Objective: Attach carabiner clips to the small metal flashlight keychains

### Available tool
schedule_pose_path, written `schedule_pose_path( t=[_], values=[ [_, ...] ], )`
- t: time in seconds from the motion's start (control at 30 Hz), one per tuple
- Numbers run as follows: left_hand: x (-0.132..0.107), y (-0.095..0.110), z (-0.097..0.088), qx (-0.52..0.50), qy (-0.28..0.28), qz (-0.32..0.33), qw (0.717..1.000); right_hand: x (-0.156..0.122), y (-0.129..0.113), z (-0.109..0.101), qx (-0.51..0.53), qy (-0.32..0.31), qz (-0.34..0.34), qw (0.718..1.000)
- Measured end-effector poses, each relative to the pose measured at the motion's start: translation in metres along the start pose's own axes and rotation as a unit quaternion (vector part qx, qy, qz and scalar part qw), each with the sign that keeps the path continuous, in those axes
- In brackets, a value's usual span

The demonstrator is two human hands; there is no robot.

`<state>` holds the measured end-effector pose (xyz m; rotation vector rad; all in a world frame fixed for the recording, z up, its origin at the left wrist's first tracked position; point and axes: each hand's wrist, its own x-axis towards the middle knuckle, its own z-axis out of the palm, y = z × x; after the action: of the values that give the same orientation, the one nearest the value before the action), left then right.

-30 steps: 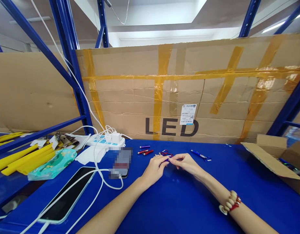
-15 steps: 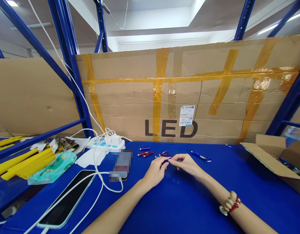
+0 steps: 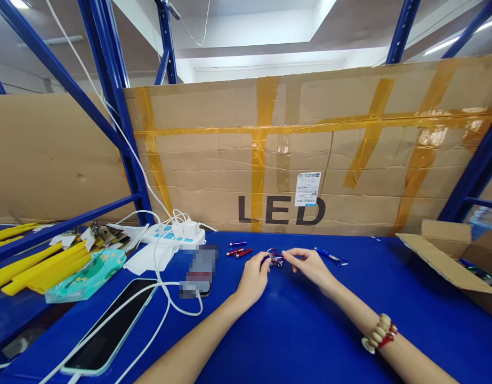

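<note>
Grip: purple tube (image 3: 265,259) seemingly pinched by left hand (image 3: 254,273); right hand (image 3: 311,265) cannot be told. Twelve o'clock: fine handling judged underway; fingertip precision required next.

Left hand (image 3: 253,276) and right hand (image 3: 311,266) flank small shiny pieces (image 3: 276,261) on blue table (image 3: 301,330), red tubes (image 3: 244,253) left, open carton (image 3: 437,260) far right.

Glinting parts (image 3: 276,261) between the hands (image 3: 253,274) (tiny) can't be distinguished.
</note>
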<state>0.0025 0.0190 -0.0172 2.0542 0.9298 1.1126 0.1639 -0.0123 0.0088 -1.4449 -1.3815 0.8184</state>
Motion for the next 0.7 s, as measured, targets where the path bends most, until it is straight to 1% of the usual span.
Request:
schedule_pose_path(
  t=[0.07,0.17,0.37,0.43,0.47,0.5,0.57,0.63,0.7],
  values=[
    [0.002,-0.002,-0.001,-0.012,0.038,-0.029,0.999,0.000,-0.002,-0.001,-0.008,0.021,0.004,1.000],
    [0.005,-0.005,-0.003,-0.030,0.085,-0.067,0.994,0.000,-0.002,-0.001,-0.016,0.033,0.004,0.999],
    [0.007,-0.008,-0.006,-0.044,0.117,-0.096,0.987,0.006,0.006,-0.003,-0.027,0.046,-0.004,0.999],
    [0.007,-0.007,-0.006,-0.044,0.125,-0.101,0.986,0.007,0.012,-0.005,-0.062,0.051,-0.018,0.997],
    [0.007,-0.007,-0.006,-0.045,0.129,-0.102,0.985,0.007,0.014,-0.005,-0.096,0.058,-0.031,0.993],
    [0.007,-0.007,-0.006,-0.046,0.131,-0.104,0.985,0.007,0.016,-0.006,-0.141,0.066,-0.049,0.987],
    [0.007,-0.007,-0.005,-0.050,0.133,-0.103,0.984,0.004,0.019,-0.006,-0.245,0.073,-0.097,0.962],
    [0.007,-0.008,-0.004,-0.054,0.134,-0.100,0.984,0.001,0.019,-0.006,-0.332,0.056,-0.132,0.932],
    [0.006,-0.008,-0.004,-0.058,0.135,-0.099,0.984,-0.001,0.018,-0.005,-0.378,0.026,-0.137,0.915]
  ],
)
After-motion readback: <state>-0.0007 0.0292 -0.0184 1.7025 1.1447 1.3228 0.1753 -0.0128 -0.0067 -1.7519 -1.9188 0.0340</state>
